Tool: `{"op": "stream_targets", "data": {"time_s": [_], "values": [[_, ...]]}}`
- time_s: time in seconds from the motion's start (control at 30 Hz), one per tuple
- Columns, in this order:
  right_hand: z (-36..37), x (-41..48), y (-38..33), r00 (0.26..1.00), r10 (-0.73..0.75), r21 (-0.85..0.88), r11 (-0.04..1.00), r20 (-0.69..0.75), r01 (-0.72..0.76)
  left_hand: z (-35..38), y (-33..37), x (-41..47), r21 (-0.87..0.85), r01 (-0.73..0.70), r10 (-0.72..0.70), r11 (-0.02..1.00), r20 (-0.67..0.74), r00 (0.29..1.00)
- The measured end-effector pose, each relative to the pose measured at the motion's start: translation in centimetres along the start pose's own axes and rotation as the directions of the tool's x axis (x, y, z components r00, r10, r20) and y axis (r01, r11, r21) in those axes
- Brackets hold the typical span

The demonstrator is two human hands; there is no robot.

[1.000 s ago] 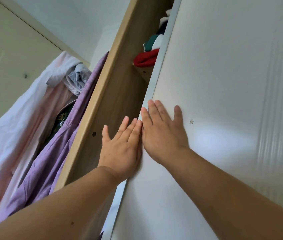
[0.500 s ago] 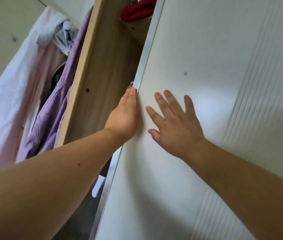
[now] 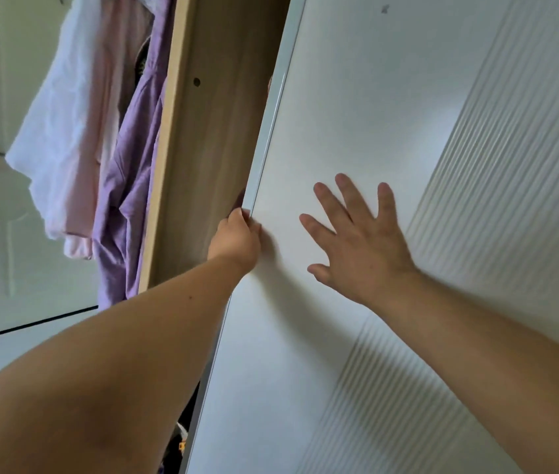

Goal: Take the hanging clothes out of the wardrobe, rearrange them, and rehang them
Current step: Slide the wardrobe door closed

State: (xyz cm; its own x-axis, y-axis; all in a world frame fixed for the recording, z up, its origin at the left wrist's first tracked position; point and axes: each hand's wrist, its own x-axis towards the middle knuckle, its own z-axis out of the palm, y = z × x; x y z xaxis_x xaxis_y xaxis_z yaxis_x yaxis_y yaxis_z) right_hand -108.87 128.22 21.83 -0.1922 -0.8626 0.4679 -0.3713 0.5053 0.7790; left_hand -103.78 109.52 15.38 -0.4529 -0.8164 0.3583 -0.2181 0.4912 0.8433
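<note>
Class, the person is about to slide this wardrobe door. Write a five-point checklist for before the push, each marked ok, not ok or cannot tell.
1. Grip: left hand curls round the door edge: ok.
2. Brace: right hand lies flat on the door panel: ok.
3. Clothes: purple shirt hangs beyond the wooden partition, away from the door: ok.
4. Pinch risk: left fingertips behind the edge are hidden: cannot tell.
5. Access: gap beside the door looks too narrow to reach in: not ok.

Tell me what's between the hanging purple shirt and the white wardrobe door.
In the head view, a wooden wardrobe panel stands between the purple shirt and the white door.
</note>
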Motion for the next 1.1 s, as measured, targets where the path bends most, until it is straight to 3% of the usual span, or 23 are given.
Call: {"op": "stream_targets", "data": {"time_s": [0.17, 0.53, 0.77, 1.0, 1.1], "values": [[0.3, -1.2, 0.6, 0.999, 0.008, -0.06, 0.998, -0.032, -0.01, 0.1, 0.5, -1.0, 0.015, 0.018, -0.018, 1.0, -0.01, 1.0], [1.4, -5.9, 0.9, 0.999, -0.008, -0.049, 0.999, 0.037, 0.01, 3.2, 2.7, -5.9, -0.031, -0.108, 0.108, 0.994, -0.011, 0.994], [1.6, -7.8, 2.4, 0.997, 0.001, -0.035, 0.999, 0.072, 0.001, 5.1, 3.6, -8.9, 0.011, -0.16, 0.16, 0.987, -0.095, 0.983], [1.2, -7.0, 1.9, 0.998, -0.006, 0.017, 1.0, 0.062, 0.005, 4.3, 2.5, -8.0, 0.346, -0.137, 0.226, 0.928, -0.233, 0.946], [1.2, -5.8, 1.2, 0.998, -0.017, 0.032, 0.999, 0.063, 0.015, 3.9, 1.5, -6.8, 0.391, -0.125, 0.229, 0.912, -0.231, 0.946]]}}
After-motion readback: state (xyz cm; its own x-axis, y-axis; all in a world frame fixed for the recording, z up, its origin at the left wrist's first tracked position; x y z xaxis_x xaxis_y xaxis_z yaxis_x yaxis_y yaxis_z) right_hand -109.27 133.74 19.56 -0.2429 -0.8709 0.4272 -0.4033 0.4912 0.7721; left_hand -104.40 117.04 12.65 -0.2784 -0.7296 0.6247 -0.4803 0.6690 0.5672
